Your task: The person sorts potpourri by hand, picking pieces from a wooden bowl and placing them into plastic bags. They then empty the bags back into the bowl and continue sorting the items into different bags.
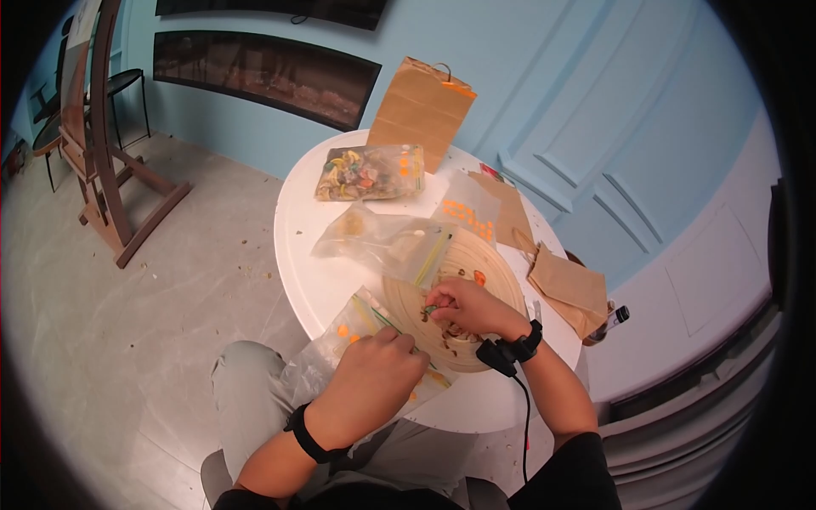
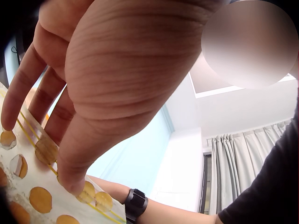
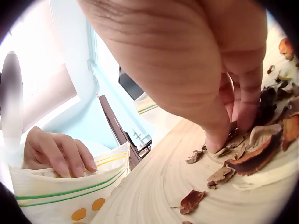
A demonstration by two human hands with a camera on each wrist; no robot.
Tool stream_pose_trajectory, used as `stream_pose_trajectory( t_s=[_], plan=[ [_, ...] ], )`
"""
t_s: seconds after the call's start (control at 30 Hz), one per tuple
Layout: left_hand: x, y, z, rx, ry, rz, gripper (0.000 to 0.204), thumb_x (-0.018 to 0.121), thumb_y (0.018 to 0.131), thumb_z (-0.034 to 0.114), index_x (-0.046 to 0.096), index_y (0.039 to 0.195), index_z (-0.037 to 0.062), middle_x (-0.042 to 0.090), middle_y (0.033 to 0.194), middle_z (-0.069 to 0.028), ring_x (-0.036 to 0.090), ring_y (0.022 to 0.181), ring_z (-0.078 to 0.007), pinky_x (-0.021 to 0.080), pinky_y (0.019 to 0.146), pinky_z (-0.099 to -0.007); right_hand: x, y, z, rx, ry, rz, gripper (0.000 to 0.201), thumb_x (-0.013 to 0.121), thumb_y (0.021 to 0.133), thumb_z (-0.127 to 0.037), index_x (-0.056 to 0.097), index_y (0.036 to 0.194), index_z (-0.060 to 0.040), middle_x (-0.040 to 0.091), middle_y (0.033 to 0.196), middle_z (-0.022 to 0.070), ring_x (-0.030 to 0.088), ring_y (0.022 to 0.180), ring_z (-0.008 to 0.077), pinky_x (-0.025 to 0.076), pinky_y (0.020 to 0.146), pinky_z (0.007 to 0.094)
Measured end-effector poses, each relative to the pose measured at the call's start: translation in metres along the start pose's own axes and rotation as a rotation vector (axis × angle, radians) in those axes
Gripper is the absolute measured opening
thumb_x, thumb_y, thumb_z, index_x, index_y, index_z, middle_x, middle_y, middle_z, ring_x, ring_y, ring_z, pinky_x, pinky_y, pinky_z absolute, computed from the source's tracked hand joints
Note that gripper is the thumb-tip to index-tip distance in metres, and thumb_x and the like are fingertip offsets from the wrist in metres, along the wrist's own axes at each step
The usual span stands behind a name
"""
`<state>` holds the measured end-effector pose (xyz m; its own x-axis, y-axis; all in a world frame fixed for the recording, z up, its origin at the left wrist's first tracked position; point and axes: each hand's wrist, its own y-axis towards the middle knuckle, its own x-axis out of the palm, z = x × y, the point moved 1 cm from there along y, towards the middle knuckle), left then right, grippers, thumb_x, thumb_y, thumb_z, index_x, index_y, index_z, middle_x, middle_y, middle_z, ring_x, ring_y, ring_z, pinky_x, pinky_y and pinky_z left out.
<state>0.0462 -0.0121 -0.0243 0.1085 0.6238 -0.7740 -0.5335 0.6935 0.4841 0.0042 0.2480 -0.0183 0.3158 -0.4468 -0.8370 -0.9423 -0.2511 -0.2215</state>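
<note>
My left hand [image 1: 382, 370] grips the rim of a clear zip bag [image 2: 28, 179] with orange dots and a yellow-green seal strip, thumb on one side and fingers on the other. In the right wrist view the bag's mouth gapes beside the tray. Over the round wooden tray [image 1: 501, 276], my right hand [image 1: 463, 306] bends down with thumb and fingertips together on small dried plant pieces [image 3: 229, 149]; a green bit shows at its fingertips in the head view. Brown curled petals [image 3: 192, 201] and a dark-edged dried slice [image 3: 257, 156] lie scattered around these fingers.
A filled zip bag [image 1: 370, 172] of mixed dried pieces lies at the table's far side, before a standing paper bag [image 1: 416, 110]. Another clear bag [image 1: 374, 238] overlaps the tray. Folded paper bags [image 1: 569, 289] lie on the right of the white table [image 1: 297, 246].
</note>
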Motion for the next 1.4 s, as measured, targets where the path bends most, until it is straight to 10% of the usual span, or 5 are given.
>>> stream_pose_trajectory(
  t_s=[0.17,0.77,1.17,1.27,1.4],
  plan=[
    [0.002,-0.001,-0.002,0.019,-0.054,0.023,0.005,0.071,0.073,0.007,0.069,0.078,0.0068,0.064,0.080,-0.0074,0.066,0.083,-0.0265,0.054,0.066,-0.0385,0.001,-0.002,-0.004,0.094,-0.008,0.053,0.018,0.079,0.087,-0.011,0.073,0.102,-0.0023,0.069,0.081,0.0045,0.065,0.077,0.0137,0.053,0.074,0.0288],
    [-0.001,-0.001,-0.001,-0.004,-0.041,0.029,0.010,0.072,0.076,0.008,0.073,0.086,0.0088,0.065,0.082,-0.0052,0.066,0.083,-0.0246,0.055,0.071,-0.0371,-0.003,-0.022,-0.010,0.215,0.876,0.107,0.023,0.075,0.092,-0.007,0.066,0.112,-0.0013,0.071,0.094,0.0027,0.067,0.079,0.0076,0.055,0.072,0.0215],
    [-0.004,0.001,0.004,0.026,-0.065,0.111,0.009,0.073,0.078,0.010,0.074,0.087,0.0098,0.065,0.084,-0.0044,0.065,0.085,-0.0234,0.055,0.070,-0.0365,0.016,-0.034,-0.068,-0.066,0.264,-0.125,0.027,0.068,0.099,-0.018,0.070,0.118,0.0018,0.075,0.094,0.0073,0.068,0.082,0.0098,0.056,0.077,0.0250],
    [-0.006,0.000,0.004,0.016,-0.053,0.079,0.008,0.072,0.078,0.010,0.074,0.086,0.0097,0.065,0.083,-0.0047,0.065,0.084,-0.0236,0.055,0.070,-0.0365,0.008,-0.038,-0.057,0.144,0.464,0.038,0.027,0.067,0.099,-0.017,0.071,0.121,-0.0020,0.075,0.094,0.0107,0.069,0.082,0.0115,0.056,0.077,0.0272],
    [-0.006,-0.001,0.001,0.009,-0.065,0.072,0.008,0.071,0.078,0.008,0.074,0.086,0.0092,0.065,0.082,-0.0049,0.065,0.085,-0.0242,0.055,0.070,-0.0366,-0.019,-0.047,-0.036,0.147,-0.002,0.262,0.030,0.073,0.093,-0.019,0.072,0.118,-0.0017,0.075,0.095,0.0131,0.071,0.083,0.0196,0.055,0.077,0.0322]
  ],
)
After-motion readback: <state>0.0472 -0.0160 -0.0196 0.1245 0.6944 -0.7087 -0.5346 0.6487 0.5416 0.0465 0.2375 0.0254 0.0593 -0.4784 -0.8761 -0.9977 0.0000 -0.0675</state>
